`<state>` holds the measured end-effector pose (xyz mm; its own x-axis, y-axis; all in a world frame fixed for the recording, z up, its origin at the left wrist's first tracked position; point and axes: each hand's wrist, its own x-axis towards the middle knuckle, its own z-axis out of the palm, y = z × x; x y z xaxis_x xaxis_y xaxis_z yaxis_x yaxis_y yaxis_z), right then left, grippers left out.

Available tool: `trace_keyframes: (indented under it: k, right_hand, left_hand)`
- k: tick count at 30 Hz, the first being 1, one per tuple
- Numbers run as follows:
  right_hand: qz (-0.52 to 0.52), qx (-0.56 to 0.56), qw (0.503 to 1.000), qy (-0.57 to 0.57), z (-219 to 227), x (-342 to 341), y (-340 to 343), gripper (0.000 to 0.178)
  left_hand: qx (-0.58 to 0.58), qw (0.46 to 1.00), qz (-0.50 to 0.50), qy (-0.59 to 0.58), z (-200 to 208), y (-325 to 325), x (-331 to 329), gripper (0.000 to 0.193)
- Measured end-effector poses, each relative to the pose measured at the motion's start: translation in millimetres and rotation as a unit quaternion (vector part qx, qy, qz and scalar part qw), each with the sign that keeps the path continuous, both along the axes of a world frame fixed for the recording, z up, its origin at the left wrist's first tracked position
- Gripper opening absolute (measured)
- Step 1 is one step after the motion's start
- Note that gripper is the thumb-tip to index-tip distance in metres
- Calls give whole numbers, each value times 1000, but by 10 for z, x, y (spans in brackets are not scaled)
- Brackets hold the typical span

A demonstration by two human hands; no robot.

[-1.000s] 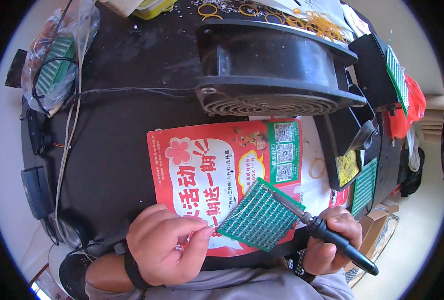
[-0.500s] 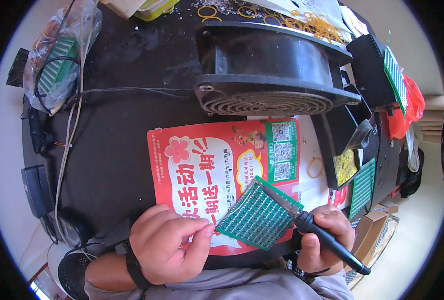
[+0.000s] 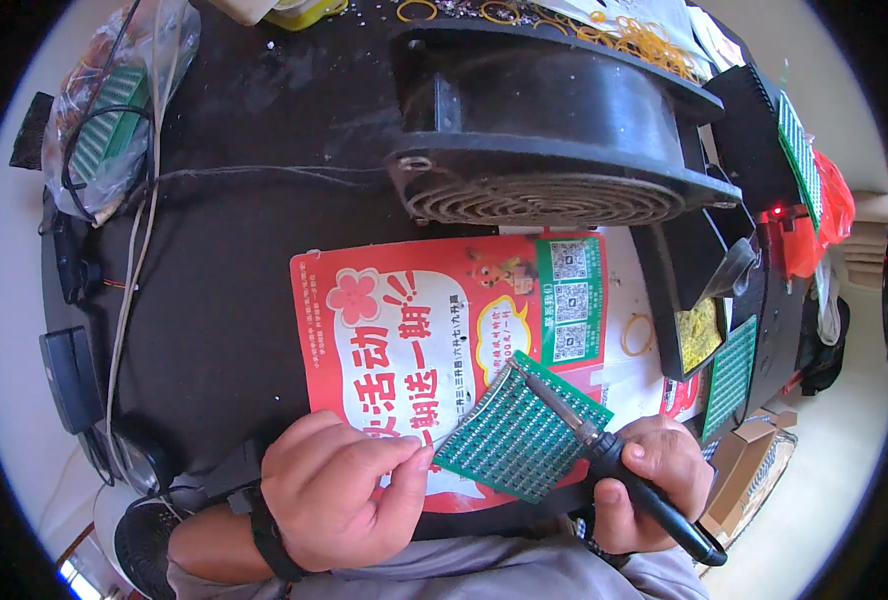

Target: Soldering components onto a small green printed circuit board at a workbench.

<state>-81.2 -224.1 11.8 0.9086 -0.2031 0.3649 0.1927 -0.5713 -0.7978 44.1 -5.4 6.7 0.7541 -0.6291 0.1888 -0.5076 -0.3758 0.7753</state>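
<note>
My left hand (image 3: 339,490) pinches the left corner of a small green perforated circuit board (image 3: 519,435) and holds it tilted above a red printed flyer (image 3: 414,340). My right hand (image 3: 654,480) grips the black handle of a soldering iron (image 3: 654,500). The iron's metal tip lies across the upper part of the board. A dark band sits on my left wrist.
A large black round fan (image 3: 554,130) stands behind the flyer on the dark tabletop (image 3: 244,270). A bag with a green board (image 3: 114,120) lies far left, with cables beside it. More green boards (image 3: 732,375), a yellow sponge tray (image 3: 699,335) and rubber bands (image 3: 634,35) lie right and behind.
The right hand has shifted the soldering iron left and inward, so its tip rests further across the board. The left hand keeps its pinch on the board.
</note>
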Motion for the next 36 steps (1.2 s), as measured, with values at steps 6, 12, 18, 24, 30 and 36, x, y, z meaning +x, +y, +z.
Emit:
trace_keyframes:
  k: [6, 12, 18, 24, 30, 36]
  right_hand:
    - [7, -15, 1000, -6, -7, 4, -9, 38]
    - [4, -10, 1000, -1, 7, 5, -3, 38]
    - [6, 3, 1000, -10, -10, 18, 7, 36]
    - [8, 4, 1000, -11, 0, 18, 9, 34]
    - [7, 6, 1000, -19, -16, 11, 24, 34]
    - [7, -1, 1000, -14, -13, 5, 18, 34]
  left_hand:
    - [-10, 1000, 2, -14, -41, 12, -17, 17]
    - [-1, 1000, -6, -8, -29, 12, -13, 19]
    - [3, 1000, -10, -10, -36, 14, -17, 19]
    - [0, 1000, -12, -12, -31, 6, -17, 19]
    - [-1, 1000, -17, -14, -34, 5, -15, 19]
    - [-1, 999, -29, -21, -47, 11, -5, 20]
